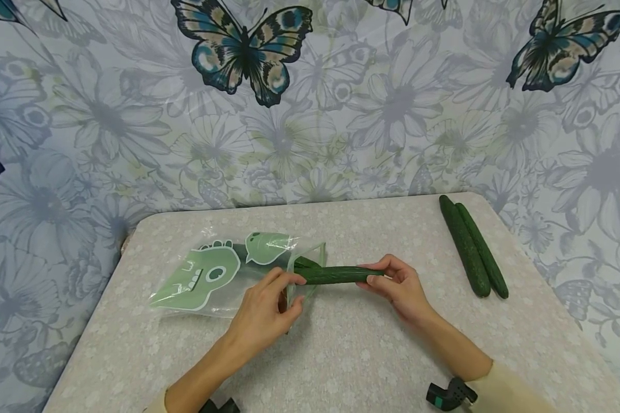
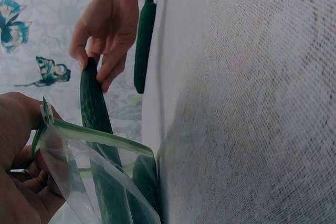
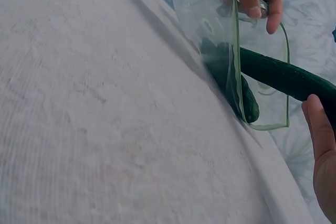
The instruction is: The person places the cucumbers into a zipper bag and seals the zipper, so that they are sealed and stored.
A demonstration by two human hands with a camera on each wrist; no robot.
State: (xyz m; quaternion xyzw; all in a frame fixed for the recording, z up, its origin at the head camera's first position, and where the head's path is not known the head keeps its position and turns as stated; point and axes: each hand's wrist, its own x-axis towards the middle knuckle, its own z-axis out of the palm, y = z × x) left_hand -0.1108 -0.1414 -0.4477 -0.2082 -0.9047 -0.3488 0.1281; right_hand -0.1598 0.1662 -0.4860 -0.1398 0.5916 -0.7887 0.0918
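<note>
A clear zip bag (image 1: 219,281) with green cartoon shapes lies on the left half of the table, its green-edged mouth facing right. My left hand (image 1: 266,307) grips the bag at its mouth, fingers behind the rim in the left wrist view. Between thumb and fingers, my right hand (image 1: 398,287) pinches the outer end of a cucumber (image 1: 341,275). This cucumber's other end is inside the bag mouth. Another cucumber (image 3: 251,103) lies in the bag below it, its tip near the opening in the right wrist view.
Two more cucumbers, a thicker one (image 1: 465,246) and a slimmer one (image 1: 483,252), lie side by side at the right of the table. The table (image 1: 372,355) has a pale floral cloth. A butterfly-print curtain (image 1: 341,143) hangs directly behind its far edge.
</note>
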